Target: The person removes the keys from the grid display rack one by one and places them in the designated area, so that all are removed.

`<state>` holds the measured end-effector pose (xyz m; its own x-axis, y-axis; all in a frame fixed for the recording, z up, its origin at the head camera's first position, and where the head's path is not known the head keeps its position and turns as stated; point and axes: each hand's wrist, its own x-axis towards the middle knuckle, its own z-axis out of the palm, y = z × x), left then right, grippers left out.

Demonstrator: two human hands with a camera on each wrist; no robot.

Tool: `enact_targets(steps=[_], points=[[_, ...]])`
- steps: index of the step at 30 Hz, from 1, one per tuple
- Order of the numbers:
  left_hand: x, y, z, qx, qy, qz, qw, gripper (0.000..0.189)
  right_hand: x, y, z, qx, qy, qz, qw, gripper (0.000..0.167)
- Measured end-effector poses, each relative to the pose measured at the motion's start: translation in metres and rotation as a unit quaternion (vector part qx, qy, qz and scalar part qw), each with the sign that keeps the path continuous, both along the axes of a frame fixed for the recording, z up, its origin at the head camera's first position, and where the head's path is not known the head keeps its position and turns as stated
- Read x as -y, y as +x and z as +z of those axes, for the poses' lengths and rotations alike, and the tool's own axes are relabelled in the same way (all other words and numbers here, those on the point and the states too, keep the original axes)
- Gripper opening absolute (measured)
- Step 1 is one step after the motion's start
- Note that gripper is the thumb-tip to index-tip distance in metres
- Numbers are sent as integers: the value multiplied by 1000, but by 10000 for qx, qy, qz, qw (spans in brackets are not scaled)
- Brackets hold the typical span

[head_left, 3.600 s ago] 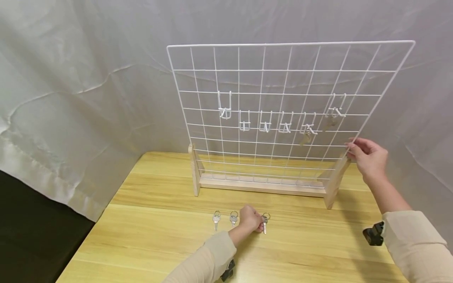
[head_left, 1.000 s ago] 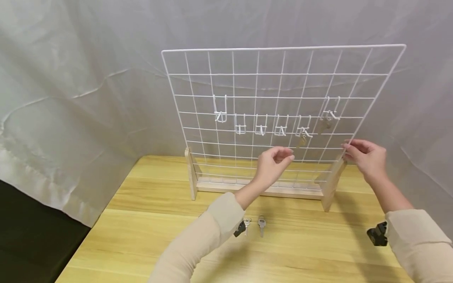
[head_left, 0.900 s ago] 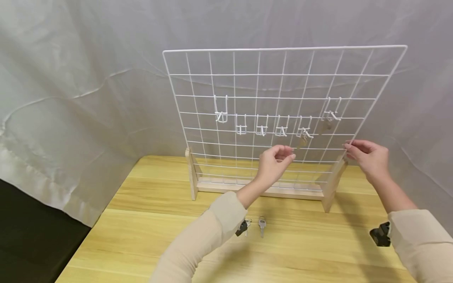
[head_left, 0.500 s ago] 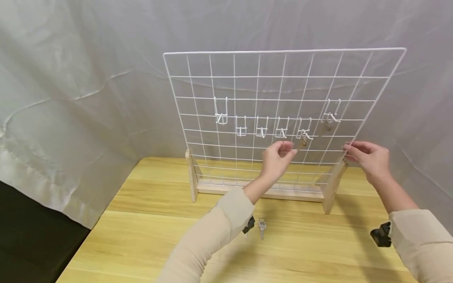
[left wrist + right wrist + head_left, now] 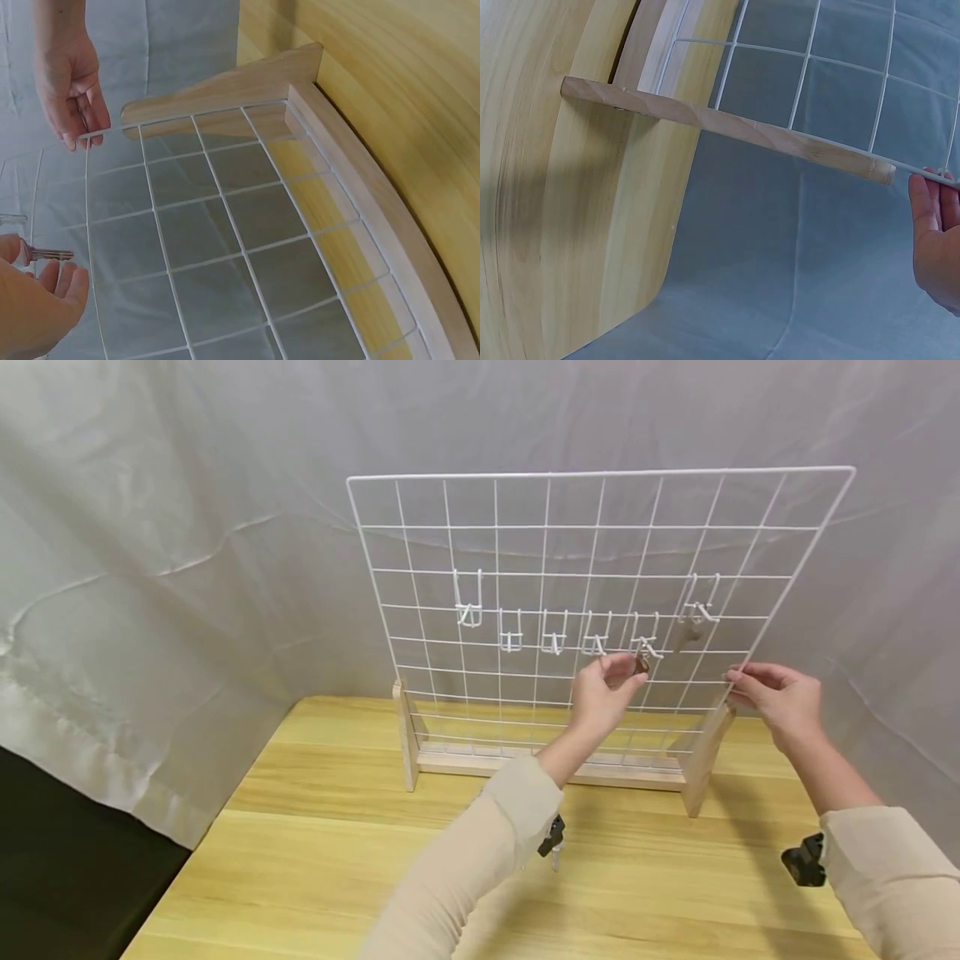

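A white wire grid panel [image 5: 600, 473] stands in a wooden stand [image 5: 480, 764] and bears several white hooks [image 5: 469, 614]. My left hand [image 5: 600, 697] is at the lower row's rightmost hook [image 5: 647, 646]. Its thumb and fingers pinch a key [image 5: 49, 254], whose blade juts out in the left wrist view; in the head view it hangs below that hook. My right hand [image 5: 780, 693] grips the panel's right edge, seen also in the right wrist view. Another key [image 5: 691, 632] hangs from the upper right hook.
On the wooden table [image 5: 300, 860] lies a key [image 5: 556, 858], partly covered by the black wrist camera [image 5: 551, 837]. My left sleeve [image 5: 480, 860] hides part of the tabletop. Grey cloth [image 5: 187, 527] surrounds the table behind and at the sides.
My left hand has left the keys on the table, risen to the panel and crept right and slightly up to the hanging key, which it now pinches. The right hand keeps its grip.
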<state>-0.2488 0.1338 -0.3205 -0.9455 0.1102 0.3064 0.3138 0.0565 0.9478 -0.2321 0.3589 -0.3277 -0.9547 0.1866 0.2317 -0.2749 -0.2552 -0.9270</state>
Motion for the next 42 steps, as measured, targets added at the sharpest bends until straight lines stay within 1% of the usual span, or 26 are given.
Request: enact_targets(steps=[7,13,17,19,20,27,35,38,42], points=[[-2,2,-1,1,244,60,9997,24,1,0,-2,13,199,-66,9998,20],[-1,3,-1,-137,375,38,9992,20,1,0,-2,-7,150,-76,9999,25],[0,3,0,-356,291,28,9989,17,1,-1,-2,-1,154,-117,9998,26],[-1,2,0,-408,223,40,9989,17,1,-1,-2,-2,167,-125,9998,25],[-1,2,1,-407,176,51,9990,17,1,-1,-2,-7,179,-128,9998,25],[-3,6,7,-118,-110,90,9998,18,4,0,-2,-104,219,-154,9996,24],[-2,9,8,-226,-285,64,9993,17,4,0,-2,-122,256,-180,9994,25],[0,10,8,-235,-318,-15,9992,18,4,1,-2,-94,271,-200,9994,25],[2,15,10,-161,-247,-208,9993,19,3,2,-2,-103,255,-213,9994,26]])
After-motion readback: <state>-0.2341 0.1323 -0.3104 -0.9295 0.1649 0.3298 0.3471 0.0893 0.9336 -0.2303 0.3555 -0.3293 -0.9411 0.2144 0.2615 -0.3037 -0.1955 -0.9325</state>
